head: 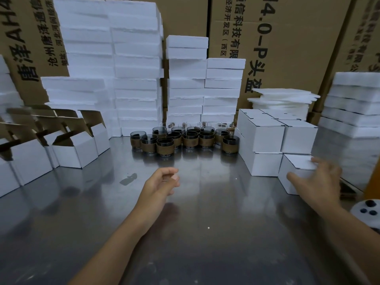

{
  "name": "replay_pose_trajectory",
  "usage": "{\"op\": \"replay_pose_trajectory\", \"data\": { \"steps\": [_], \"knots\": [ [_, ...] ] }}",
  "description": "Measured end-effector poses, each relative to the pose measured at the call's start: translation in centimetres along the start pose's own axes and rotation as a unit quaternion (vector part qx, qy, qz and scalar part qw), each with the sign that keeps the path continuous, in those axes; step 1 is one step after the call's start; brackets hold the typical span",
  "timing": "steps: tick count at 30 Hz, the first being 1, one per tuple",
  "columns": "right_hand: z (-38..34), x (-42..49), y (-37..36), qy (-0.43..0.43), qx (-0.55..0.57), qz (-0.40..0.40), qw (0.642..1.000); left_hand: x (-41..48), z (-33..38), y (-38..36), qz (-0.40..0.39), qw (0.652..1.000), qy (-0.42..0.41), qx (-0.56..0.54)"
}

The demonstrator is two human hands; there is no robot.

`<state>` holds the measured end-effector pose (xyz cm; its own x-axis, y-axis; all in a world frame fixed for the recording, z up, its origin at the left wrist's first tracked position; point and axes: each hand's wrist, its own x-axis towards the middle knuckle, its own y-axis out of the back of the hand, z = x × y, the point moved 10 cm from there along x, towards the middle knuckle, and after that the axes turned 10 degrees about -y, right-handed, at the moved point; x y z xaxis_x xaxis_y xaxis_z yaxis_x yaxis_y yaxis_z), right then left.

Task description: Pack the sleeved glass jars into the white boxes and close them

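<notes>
evidently the worktop (205,202) was laid out as a line running left to right. the open white boxes (76,149) stood at the left with their brown-lined flaps up, ready to take a jar without any unfolding. the sleeved glass jars (181,138) were bunched at the back centre, upright and touching one another, within reach of either hand. the closed boxes (265,136) were stacked two high on the right, tight against each other, probably to keep finished work apart from the empties.

the right hand (316,179) lay with fingers spread on the nearest closed box (298,162), thumb against its front face and fingertips at its top edge. it seemed to be seating that box in line beside the stack rather than lifting it. the left hand (162,179) hovered over bare steel in the middle, fingers loosely curled, holding nothing. it pointed toward the jars, which suggested the next jar was its job.

white foam blocks (135,79) and thin foam sheets (283,99) were piled behind, against brown cartons (287,38). whether the sheets went into the boxes could not be told.
</notes>
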<state>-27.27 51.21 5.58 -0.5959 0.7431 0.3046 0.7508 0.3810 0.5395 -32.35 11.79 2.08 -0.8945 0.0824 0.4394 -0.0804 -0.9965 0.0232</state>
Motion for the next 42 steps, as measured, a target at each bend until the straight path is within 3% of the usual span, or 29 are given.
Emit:
{"op": "replay_pose_trajectory", "data": {
  "steps": [4, 8, 11, 13, 22, 27, 34, 37, 42],
  "knots": [
    [-5.8, -3.3, 0.8, 0.160, -0.019, 0.049, 0.986, 0.2, 0.0, -0.2, -0.002, 1.000, -0.003, 0.008],
    [-11.8, -8.7, -3.6, 0.262, 0.052, -0.091, 0.959, 0.1, 0.3, 0.0, 0.004, 1.000, -0.003, 0.017],
    [-13.2, -12.6, -9.0, 0.242, 0.064, -0.217, 0.944, -0.1, 0.6, 0.4, 0.017, 1.000, -0.006, 0.019],
    [-12.9, -14.3, -11.7, 0.216, 0.065, -0.257, 0.940, -0.3, 0.7, 0.8, 0.035, 0.999, -0.007, 0.017],
    [-11.8, -14.6, -12.5, 0.233, 0.023, -0.241, 0.942, 1.4, 0.2, 4.9, 0.135, 0.989, -0.007, 0.066],
    [-12.4, -14.7, -12.8, 0.248, -0.002, -0.231, 0.941, 4.5, -0.5, 12.3, 0.182, 0.974, 0.008, 0.132],
    [-12.4, -14.4, -13.3, 0.246, -0.021, -0.228, 0.942, 8.1, 0.4, 24.7, 0.269, 0.897, 0.008, 0.351],
    [-12.2, -14.3, -13.6, 0.243, -0.018, -0.234, 0.941, 8.8, 0.1, 27.4, 0.251, 0.871, 0.020, 0.422],
    [-12.0, -14.1, -13.9, 0.238, -0.016, -0.236, 0.942, 9.8, -1.9, 28.7, 0.158, 0.829, 0.056, 0.534]
  ]
}}
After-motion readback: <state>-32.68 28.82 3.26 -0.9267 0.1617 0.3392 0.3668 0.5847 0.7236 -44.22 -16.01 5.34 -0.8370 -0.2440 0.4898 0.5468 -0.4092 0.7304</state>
